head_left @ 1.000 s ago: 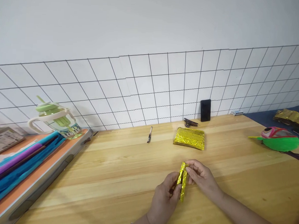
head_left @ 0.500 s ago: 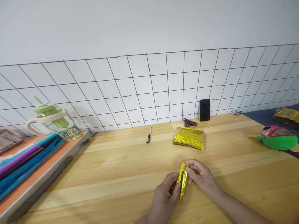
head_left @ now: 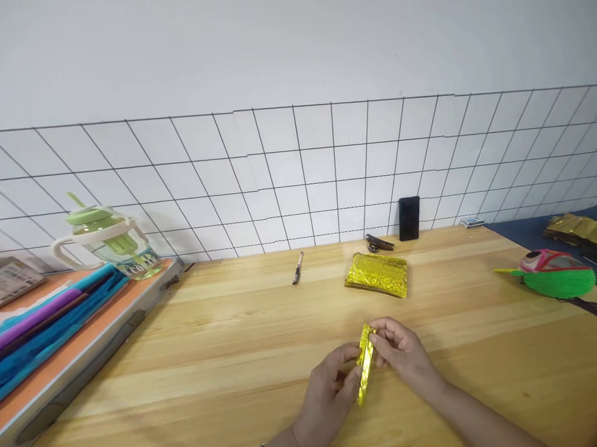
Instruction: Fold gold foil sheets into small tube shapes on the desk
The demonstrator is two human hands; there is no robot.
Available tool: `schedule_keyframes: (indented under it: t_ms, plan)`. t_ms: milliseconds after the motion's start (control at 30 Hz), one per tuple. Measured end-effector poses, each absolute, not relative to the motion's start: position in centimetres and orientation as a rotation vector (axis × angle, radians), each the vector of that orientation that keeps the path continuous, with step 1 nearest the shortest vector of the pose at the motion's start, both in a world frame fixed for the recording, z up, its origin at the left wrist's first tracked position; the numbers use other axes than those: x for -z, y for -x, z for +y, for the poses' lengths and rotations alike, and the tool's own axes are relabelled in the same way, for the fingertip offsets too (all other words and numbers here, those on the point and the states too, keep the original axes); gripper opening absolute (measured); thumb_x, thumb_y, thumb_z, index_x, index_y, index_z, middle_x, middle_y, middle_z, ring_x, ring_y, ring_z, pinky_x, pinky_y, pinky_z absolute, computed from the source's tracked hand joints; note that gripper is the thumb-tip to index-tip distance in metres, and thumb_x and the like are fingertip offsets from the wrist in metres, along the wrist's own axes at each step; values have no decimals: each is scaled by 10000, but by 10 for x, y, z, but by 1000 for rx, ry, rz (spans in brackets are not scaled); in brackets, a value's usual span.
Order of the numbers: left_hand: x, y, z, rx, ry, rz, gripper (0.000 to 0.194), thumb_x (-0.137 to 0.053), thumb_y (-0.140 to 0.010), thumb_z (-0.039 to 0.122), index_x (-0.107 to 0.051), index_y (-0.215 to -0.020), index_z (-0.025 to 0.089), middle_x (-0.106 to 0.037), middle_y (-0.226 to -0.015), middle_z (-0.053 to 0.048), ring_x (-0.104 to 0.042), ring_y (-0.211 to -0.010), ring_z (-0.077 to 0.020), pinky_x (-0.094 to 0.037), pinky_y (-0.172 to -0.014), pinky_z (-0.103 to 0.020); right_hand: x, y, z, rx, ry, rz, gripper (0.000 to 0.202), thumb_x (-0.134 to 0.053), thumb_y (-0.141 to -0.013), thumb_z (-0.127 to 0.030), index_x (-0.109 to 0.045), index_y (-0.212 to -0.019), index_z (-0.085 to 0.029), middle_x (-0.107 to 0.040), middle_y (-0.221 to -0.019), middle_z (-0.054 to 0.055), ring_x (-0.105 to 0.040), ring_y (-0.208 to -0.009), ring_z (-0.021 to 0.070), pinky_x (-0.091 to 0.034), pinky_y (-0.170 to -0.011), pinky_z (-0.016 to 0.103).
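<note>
A narrow folded strip of shiny gold foil paper (head_left: 365, 367) is held between my hands, just above the wooden table. My right hand (head_left: 402, 354) pinches its upper end between thumb and fingers. On its left edge, lower down, my left hand (head_left: 327, 395) grips it with thumb and fingertips. A lengthwise fold line runs along the strip. Beyond my hands lies a stack of gold foil sheets (head_left: 376, 275) on the table.
Behind the stack are a dark hair clip (head_left: 379, 244) and a black phone (head_left: 409, 218) against the wall. A pen (head_left: 297, 269) lies left of the stack. At left stands a green-lidded cup (head_left: 112, 240) on a box; at right is a green toy bird (head_left: 556, 276).
The gap along the middle of the gold strip has closed, so it looks narrower and flatter. My left fingers have shifted slightly on its edge; my right hand stays at the top.
</note>
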State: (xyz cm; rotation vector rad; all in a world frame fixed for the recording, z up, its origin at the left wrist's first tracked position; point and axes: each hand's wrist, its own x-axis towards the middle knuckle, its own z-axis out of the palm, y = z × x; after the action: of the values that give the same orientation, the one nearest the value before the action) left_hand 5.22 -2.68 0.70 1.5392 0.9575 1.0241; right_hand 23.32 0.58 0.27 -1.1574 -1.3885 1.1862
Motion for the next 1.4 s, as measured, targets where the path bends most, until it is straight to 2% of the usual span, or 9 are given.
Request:
schedule_keyframes:
  t_ms: [67,200,367,500,600,733,933,1167,1400]
  plan:
    - [-5,-52,-24,-1069,-1522,912,203,-524,-891,301,-601,-1035,181,-617,-1020,-71,-537,-638,-97,-438,-550,-194,-3,-232,5,-1190,1154,-1394,312,-588,-816,-450,-562,-973,-181,-551,-659,-38,-522,-487,87,-431,-484,226]
    - [-7,-50,-17,-1173,-1614,874,126,-565,-873,267,-656,-878,180,-621,-953,-69,-577,-829,-160,-448,-661,-225,-7,-228,2,-1217,1144,-1404,290,-619,-788,-441,-571,-912,-183,-521,-631,-44,-497,-511,86,-434,-480,216]
    - [-11,-47,-14,-1180,-1619,884,135,-594,-858,290,-664,-844,176,-604,-877,-61,-558,-812,-159,-434,-689,-237,-17,-224,-3,-1255,1120,-1407,274,-633,-767,-430,-564,-858,-181,-517,-632,-42,-474,-529,86,-452,-495,222]
    - [-10,-45,-14,-1117,-1547,890,211,-625,-838,332,-643,-984,181,-567,-850,-38,-514,-709,-123,-408,-616,-214,-22,-224,-5,-1288,1123,-1443,267,-620,-775,-425,-564,-872,-182,-538,-643,-34,-496,-529,95,-451,-504,232]
    - [-9,-43,-12,-1098,-1497,817,335,-640,-829,348,-603,-1125,197,-537,-864,-32,-505,-736,-125,-412,-634,-219,-24,-224,-8,-1289,1115,-1492,231,-587,-805,-397,-571,-890,-183,-543,-648,-28,-502,-545,102,-452,-528,239]
    - [-7,-42,-10,-1086,-1415,740,389,-614,-846,368,-564,-1193,200,-502,-795,-10,-478,-679,-112,-415,-629,-232,-25,-222,-12,-1238,1125,-1568,154,-567,-819,-340,-574,-858,-190,-488,-597,-47,-453,-523,94,-394,-504,221]
    - [-14,-41,-12,-1043,-1376,695,284,-620,-844,348,-600,-1064,170,-501,-750,1,-474,-666,-107,-404,-631,-230,-32,-219,-18,-1192,1120,-1640,105,-565,-810,-296,-592,-810,-194,-474,-585,-48,-409,-521,87,-334,-492,214]
    - [-28,-38,-13,-992,-1357,716,236,-660,-813,333,-588,-925,138,-545,-726,-5,-499,-669,-107,-406,-646,-228,-39,-221,-22,-1315,1067,-1646,176,-514,-853,-344,-616,-871,-201,-587,-672,-9,-521,-553,114,-423,-528,235]
    - [-33,-35,-13,-965,-1447,806,220,-670,-804,329,-596,-868,133,-544,-693,3,-490,-635,-97,-391,-615,-215,-43,-219,-23,-1373,1045,-1585,185,-544,-842,-384,-575,-824,-203,-552,-613,-33,-523,-519,103,-458,-516,232]
